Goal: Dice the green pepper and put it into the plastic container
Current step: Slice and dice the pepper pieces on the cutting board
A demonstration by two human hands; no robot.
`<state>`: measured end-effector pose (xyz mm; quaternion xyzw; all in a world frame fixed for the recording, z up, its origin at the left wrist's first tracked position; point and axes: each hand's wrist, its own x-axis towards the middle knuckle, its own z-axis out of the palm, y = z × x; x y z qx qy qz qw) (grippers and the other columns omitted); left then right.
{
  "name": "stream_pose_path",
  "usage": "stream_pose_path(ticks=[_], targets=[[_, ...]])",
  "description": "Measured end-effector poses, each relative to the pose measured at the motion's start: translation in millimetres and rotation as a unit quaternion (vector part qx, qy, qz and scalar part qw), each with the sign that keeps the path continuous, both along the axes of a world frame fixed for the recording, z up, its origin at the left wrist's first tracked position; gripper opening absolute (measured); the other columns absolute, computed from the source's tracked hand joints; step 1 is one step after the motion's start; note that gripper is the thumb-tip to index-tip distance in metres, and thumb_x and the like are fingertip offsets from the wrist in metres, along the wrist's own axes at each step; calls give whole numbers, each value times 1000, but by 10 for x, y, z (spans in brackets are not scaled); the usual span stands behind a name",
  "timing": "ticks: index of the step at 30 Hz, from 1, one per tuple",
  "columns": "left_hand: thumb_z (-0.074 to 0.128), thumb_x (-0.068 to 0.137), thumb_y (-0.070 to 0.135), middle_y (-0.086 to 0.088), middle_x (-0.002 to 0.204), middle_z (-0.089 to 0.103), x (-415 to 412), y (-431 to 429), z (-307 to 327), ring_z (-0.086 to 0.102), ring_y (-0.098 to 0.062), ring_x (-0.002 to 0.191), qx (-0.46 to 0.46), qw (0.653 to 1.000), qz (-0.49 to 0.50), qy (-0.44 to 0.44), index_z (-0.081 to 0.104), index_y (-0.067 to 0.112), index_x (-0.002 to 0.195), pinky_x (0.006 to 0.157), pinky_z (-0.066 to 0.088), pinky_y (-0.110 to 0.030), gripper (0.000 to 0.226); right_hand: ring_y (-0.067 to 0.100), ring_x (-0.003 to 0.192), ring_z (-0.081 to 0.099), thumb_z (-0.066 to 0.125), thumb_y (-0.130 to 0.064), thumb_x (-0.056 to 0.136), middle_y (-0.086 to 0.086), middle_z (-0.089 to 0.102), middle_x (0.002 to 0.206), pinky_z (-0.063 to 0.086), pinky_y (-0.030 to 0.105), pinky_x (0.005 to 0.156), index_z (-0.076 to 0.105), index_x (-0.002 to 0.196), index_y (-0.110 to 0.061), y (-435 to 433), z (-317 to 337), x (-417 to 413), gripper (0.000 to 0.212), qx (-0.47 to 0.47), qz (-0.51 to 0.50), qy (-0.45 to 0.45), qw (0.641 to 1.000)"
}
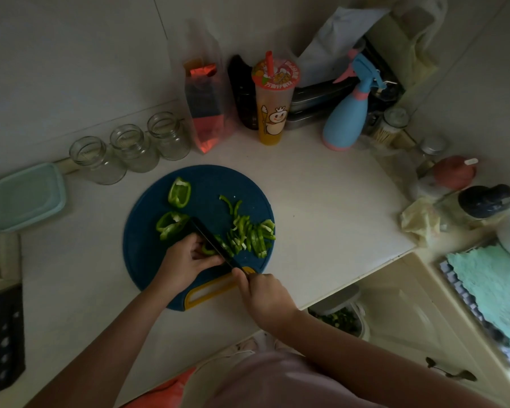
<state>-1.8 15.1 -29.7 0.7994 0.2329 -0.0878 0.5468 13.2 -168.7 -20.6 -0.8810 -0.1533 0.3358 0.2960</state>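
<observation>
The left hand (189,260) pins a green pepper piece (208,249) on the blue cutting board (147,254), fingers curled round it. The right hand (262,293) grips the knife (211,241), blade diagonal, tip toward the far left. The plastic container (27,197) sits well left.

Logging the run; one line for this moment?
left hand: holds pepper piece | right hand: grips knife, slicing | strips: on cutting board | two chunks: uncut

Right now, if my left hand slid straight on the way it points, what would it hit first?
Most likely the knife, whose blade lies right across the front of your left hand, which holds a pepper piece. Beyond it are the cut pepper strips.
</observation>
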Motion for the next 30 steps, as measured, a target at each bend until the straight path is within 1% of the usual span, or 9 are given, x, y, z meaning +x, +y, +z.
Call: stream_pose_path(ticks=[5,9,13,16,18,20,23,26,30], targets=[[79,72,13,2,98,70,1,30,-22,67,-7,86,-5,1000,-11,3,61,14,104,75,54,-25,36,34,87,60,22,-55,98,9,52,77,40,33,68,36,62,-20,64,54,5,52,-18,-3,9,1000],[79,71,16,2,95,70,4,37,-35,67,-7,84,-13,1000,-11,2,61,17,99,73,53,-23,34,34,92,61,21,-56,98,16,64,94,43,35,72,49,78,-14,148,47,41,54,-45,-6,11,999],[81,69,22,1,90,70,-8,47,-49,67,-9,81,11,1000,-13,-3,59,17,94,74,54,-29,34,35,95,61,21,-55,99,17,65,98,43,35,74,60,92,-9,230,43,78,61,-58,-11,12,998],[82,68,23,1,88,69,-22,35,-32,66,-6,81,22,1000,-21,-6,56,20,91,74,53,-27,36,35,89,61,19,-51,98,17,62,89,46,38,77,53,82,-10,245,38,115,56,-37,-5,33,999],[83,67,22,3,91,69,-38,6,-9,65,-3,83,21,999,-32,-12,54,24,95,75,52,-23,40,30,79,59,22,-54,98,12,56,77,46,37,74,47,69,-12,258,22,156,56,5,-55,74,996],[82,68,20,6,94,69,-46,-20,4,65,-2,86,17,999,-33,-20,55,25,100,77,51,-21,42,26,61,57,25,-60,96,9,52,64,48,34,59,45,65,-13,257,-2,190,60,63,-147,138,977],[80,71,18,7,95,68,-44,-45,23,64,1,87,-7,1000,3,-21,56,27,100,74,51,-15,39,18,36,42,29,-65,92,5,42,48,37,25,42,41,63,-11,183,-15,217,62,134,-236,232,934],[76,74,10,0,98,68,-37,-66,20,66,-9,90,-74,996,47,-15,57,26,100,70,55,-18,35,16,33,38,30,-65,93,1,40,44,34,23,41,40,62,-13,112,-7,268,61,155,-247,274,917],[73,78,10,-10,97,68,-34,-47,10,67,-20,91,-120,988,94,0,61,11,97,71,57,-24,23,17,36,45,28,-62,94,6,46,51,38,24,40,45,66,-10,120,58,235,62,126,-206,218,946]])
